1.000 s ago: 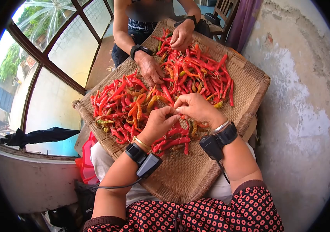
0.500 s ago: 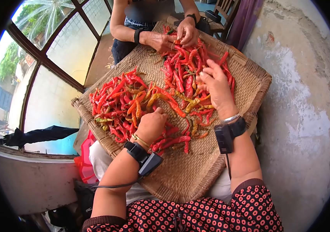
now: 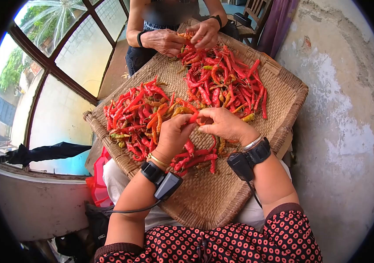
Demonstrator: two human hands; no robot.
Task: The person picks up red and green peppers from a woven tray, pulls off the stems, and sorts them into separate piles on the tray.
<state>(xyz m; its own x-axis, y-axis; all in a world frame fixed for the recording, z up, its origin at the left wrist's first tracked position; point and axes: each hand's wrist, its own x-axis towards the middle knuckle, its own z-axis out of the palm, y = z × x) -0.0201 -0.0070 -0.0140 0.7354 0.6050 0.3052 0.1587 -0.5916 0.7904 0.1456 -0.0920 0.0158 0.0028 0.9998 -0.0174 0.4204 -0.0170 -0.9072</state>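
Note:
Between my two hands, above the middle of the woven tray [image 3: 213,201], is a red chili pepper [image 3: 194,117]. My left hand [image 3: 172,133] pinches it from the left. The fingertips of my right hand [image 3: 226,124] close on its other side. Left of my hands lies a heap of red and orange chilies [image 3: 130,109]. Beyond my right hand spreads another pile of red chilies [image 3: 239,79]. A few loose chilies [image 3: 195,160] lie below my hands, partly hidden by them.
Across the tray, another person's hands [image 3: 182,40] hold a chili over the far pile. A plastered wall [image 3: 336,114] stands on the right. At the left are a framed window [image 3: 60,105] and a folded black umbrella [image 3: 51,153].
My right hand has come down and left from the far pile to meet my left hand at the chili. My left hand has risen slightly. The other person's hands have shifted left.

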